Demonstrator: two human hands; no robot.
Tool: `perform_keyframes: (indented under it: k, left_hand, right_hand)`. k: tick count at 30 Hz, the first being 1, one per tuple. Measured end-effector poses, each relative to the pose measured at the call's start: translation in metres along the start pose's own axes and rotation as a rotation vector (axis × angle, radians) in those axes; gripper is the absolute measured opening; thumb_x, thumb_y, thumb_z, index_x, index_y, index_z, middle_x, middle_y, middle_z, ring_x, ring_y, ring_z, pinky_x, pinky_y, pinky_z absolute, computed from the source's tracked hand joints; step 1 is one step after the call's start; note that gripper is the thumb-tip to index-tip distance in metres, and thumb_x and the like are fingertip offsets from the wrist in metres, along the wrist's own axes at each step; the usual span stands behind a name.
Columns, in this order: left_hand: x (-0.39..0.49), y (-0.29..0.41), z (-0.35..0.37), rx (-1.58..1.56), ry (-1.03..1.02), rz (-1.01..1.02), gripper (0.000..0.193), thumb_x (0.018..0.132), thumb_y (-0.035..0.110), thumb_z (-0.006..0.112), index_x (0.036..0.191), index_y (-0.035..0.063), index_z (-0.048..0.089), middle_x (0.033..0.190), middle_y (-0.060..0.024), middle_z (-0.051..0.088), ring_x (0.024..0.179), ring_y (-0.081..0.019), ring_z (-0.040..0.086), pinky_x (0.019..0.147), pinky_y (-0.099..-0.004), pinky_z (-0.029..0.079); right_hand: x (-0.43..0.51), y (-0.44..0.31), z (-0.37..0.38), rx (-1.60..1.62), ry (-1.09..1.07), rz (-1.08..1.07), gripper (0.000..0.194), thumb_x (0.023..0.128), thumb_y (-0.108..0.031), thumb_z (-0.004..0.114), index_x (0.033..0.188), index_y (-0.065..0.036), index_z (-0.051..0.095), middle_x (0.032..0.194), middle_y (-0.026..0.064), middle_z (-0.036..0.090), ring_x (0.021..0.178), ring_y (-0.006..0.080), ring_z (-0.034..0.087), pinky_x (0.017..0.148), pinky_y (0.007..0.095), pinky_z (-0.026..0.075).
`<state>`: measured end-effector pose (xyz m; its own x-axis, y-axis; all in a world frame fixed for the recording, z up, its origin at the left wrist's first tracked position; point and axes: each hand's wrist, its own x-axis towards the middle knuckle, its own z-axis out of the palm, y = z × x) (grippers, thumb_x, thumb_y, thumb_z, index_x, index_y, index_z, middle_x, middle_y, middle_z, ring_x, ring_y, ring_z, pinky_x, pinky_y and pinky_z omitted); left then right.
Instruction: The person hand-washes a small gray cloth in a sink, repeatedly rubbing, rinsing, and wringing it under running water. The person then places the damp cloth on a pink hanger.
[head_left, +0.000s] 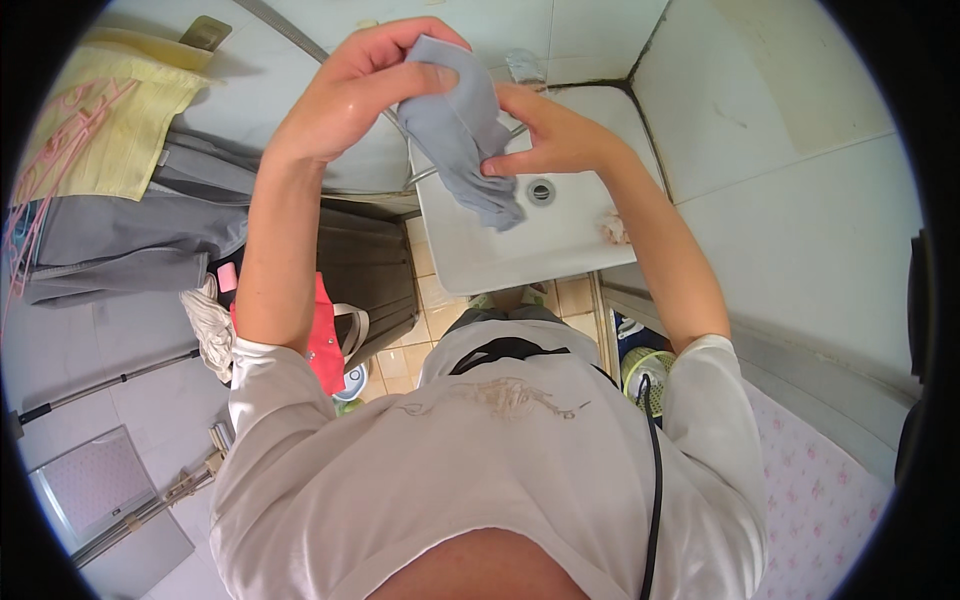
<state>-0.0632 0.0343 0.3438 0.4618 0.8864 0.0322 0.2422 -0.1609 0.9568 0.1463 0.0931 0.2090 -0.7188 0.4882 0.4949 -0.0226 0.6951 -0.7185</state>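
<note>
A grey-blue cloth (457, 127), crumpled at its lower end, hangs over a white washbasin (465, 262). My left hand (375, 75) grips its upper end, the thumb lying across the front of the fabric. Lower on the cloth's right side, my right hand (547, 135) pinches the edge between thumb and fingers; part of the fingertips is hidden behind the fabric. Below the cloth, the round metal drain (541, 192) shows in the basin. A small pale crumpled item (615, 228) lies near the basin's right side, partly covered by my right forearm.
Tiled walls enclose the basin. On the left hang a yellow cloth (135, 112), pink hangers (67, 142) and a grey garment (135, 232). A red bag (326, 345) is beside my left arm. A green basket (646, 375) stands low at the right. A black cable (654, 480) runs down my shirt.
</note>
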Motion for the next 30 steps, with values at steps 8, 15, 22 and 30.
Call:
perform_keyframes:
  k: [8,15,22,30]
  left_hand:
    - [-0.01,-0.038,0.008,0.14,0.187,0.0,0.013,0.09,0.012,0.058,0.099,0.0037,0.06,0.078,0.0051,0.054,0.073,-0.0042,0.046,0.065,-0.0214,0.037]
    - [-0.023,-0.102,0.016,0.006,0.321,-0.237,0.017,0.09,0.014,0.062,0.102,0.0031,0.062,0.076,0.0048,0.058,0.065,-0.0036,0.046,0.057,-0.02,0.037]
    - [-0.039,-0.135,0.149,-0.06,0.262,-0.17,0.039,0.086,0.008,0.063,0.124,0.0055,0.056,0.1,-0.0065,0.062,0.087,-0.0126,0.058,0.077,-0.0272,0.049]
    - [-0.047,-0.163,0.19,0.123,0.079,0.049,0.061,0.082,0.003,0.058,0.14,0.0056,0.038,0.149,-0.0139,0.028,0.137,-0.0278,0.029,0.11,-0.037,0.026]
  right_hand:
    - [-0.09,0.034,-0.01,0.396,-0.441,0.751,0.036,0.077,-0.03,0.076,0.1,-0.005,0.067,0.077,-0.0011,0.062,0.08,0.0091,0.053,0.077,0.0261,0.042]
    - [-0.146,0.061,-0.006,0.595,-0.05,0.939,0.033,0.091,-0.03,0.055,0.109,-0.003,0.063,0.104,0.0021,0.064,0.091,0.0114,0.057,0.08,0.027,0.045]
    - [-0.107,0.02,0.038,1.408,0.382,1.091,0.036,0.093,-0.03,0.045,0.118,-0.006,0.056,0.117,0.0069,0.06,0.101,0.0186,0.059,0.089,0.0349,0.048]
    - [-0.094,0.014,0.064,1.165,0.75,1.132,0.037,0.093,-0.031,0.043,0.112,-0.003,0.056,0.107,0.0069,0.061,0.096,0.0199,0.058,0.083,0.0339,0.047]
